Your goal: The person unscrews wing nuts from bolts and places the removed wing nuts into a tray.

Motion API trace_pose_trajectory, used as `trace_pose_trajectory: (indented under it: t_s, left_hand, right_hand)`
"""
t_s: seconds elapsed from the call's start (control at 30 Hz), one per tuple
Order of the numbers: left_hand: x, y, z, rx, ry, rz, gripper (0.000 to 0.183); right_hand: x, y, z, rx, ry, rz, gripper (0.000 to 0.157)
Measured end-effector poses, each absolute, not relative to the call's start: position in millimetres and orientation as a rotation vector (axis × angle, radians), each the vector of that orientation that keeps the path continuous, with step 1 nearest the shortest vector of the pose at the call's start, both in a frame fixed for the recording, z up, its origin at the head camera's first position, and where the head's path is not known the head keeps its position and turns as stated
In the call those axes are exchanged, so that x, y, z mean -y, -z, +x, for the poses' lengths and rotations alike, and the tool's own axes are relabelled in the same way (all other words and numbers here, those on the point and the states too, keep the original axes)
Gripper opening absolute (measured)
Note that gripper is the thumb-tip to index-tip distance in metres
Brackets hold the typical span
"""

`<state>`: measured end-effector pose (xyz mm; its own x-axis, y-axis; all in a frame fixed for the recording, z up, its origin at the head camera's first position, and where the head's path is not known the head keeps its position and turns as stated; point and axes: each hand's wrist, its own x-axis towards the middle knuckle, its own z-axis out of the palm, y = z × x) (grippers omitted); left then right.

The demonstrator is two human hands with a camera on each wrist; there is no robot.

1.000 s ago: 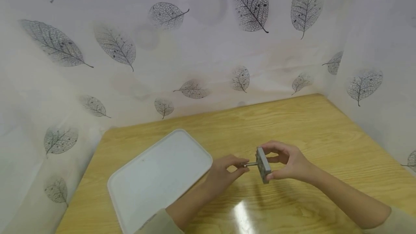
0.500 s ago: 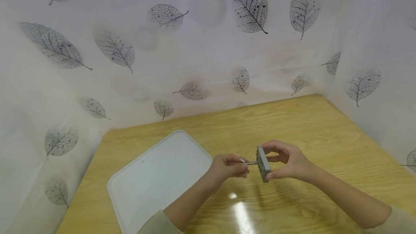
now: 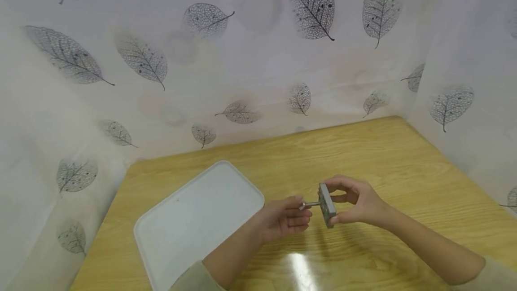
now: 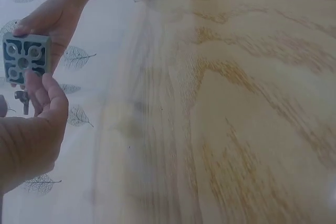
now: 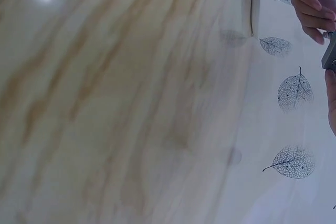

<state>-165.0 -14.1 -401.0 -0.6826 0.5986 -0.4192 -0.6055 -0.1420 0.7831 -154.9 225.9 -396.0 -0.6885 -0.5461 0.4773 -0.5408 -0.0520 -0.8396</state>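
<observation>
My right hand [image 3: 361, 201] holds a square grey metal plate [image 3: 327, 205] by its edges, thumb below and fingers above. Several round holes and ribs show on the plate's face [image 4: 29, 59] in the left wrist view. A thin silver bolt [image 3: 312, 204] sticks out from the plate toward my left hand [image 3: 278, 219]. Palm turned up, that hand has its fingers spread loosely around the bolt's end. In the left wrist view the T-shaped bolt head [image 4: 22, 96] shows between thumb and fingers, with gaps beside it. The right wrist view cuts off most of the plate [image 5: 331, 56].
A white tray [image 3: 202, 212] lies on the wooden table [image 3: 404, 169] at left, close beside my left forearm. Leaf-print sheeting [image 3: 258, 57] encloses the table at the back and sides. Both hands are raised over the tabletop.
My left hand has rolled from a pinch on the bolt's end to palm up, its fingers loosened. The right hand and the plate have stayed nearly still.
</observation>
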Motion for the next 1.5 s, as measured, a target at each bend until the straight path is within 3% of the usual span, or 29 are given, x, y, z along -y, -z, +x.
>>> trace_pose_trajectory:
  t_s: [0.13, 0.3, 0.37, 0.57, 0.63, 0.77, 0.9, 1.03, 1.13, 1.4, 1.5]
  left_hand:
    - [18, 406, -167, -1.309, -1.894, 0.067, 0.02]
    - [20, 416, -163, -1.733, -1.876, 0.392, 0.06]
    - [20, 419, -160, -2.008, -1.843, 0.616, 0.065]
    - [18, 424, -162, -2.882, -1.382, 1.747, 0.057]
    - [17, 424, -165, -3.059, -1.185, 1.981, 0.057]
    - [18, 423, -168, -3.124, -1.091, 2.108, 0.052]
    - [17, 423, -171, -3.079, -1.184, 2.15, 0.036]
    - [16, 423, -174, -2.986, -1.312, 2.135, 0.025]
    - [15, 423, -171, -2.897, -1.426, 1.963, 0.022]
    - [12, 406, -159, -2.166, -1.797, 0.681, 0.024]
    - [12, 402, -161, -1.947, -1.831, 0.452, 0.024]
  right_hand:
    - [-227, 396, -154, -2.187, 1.902, -1.181, 0.064]
    - [-227, 396, -155, -2.165, 1.913, -1.246, 0.064]
    - [-227, 396, -156, -2.163, 1.913, -1.263, 0.063]
    - [-226, 396, -156, -2.161, 1.906, -1.304, 0.064]
    - [-226, 396, -156, -2.159, 1.904, -1.317, 0.064]
    - [-227, 396, -155, -2.163, 1.907, -1.304, 0.064]
    - [-227, 396, -155, -2.148, 1.915, -1.322, 0.064]
    - [-228, 396, -154, -2.143, 1.92, -1.326, 0.064]
    - [-228, 395, -154, -2.148, 1.922, -1.316, 0.064]
    - [-229, 394, -152, -2.151, 1.932, -1.295, 0.063]
    - [-229, 394, -151, -2.148, 1.93, -1.285, 0.062]
